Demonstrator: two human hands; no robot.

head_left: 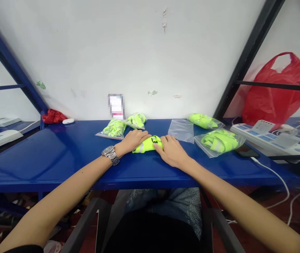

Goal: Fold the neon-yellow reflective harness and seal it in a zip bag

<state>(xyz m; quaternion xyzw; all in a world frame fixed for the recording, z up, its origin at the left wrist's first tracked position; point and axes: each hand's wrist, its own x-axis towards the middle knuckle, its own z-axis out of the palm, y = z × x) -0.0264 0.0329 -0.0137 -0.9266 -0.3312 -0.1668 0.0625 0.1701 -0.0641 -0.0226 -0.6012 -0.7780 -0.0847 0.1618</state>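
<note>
A folded neon-yellow reflective vest [147, 144] lies on the blue table in front of me, with a grey reflective strip and a black buckle showing. My left hand [134, 140] rests over its left end, fingers closed on the fabric. Its right end is between the thumb and fingers of my right hand [173, 151]. The fingertips are partly hidden against the cloth. Just behind my right hand, a flat clear plastic bag [181, 130] lies on the table.
Bagged yellow vests lie at the back left [114, 128] and right [219, 141]. A phone [116, 107] leans on the wall; another phone [247, 151] lies at right, cabled. Power strips [273, 138] and a red plastic bag [278, 91] stand beyond the dark frame post.
</note>
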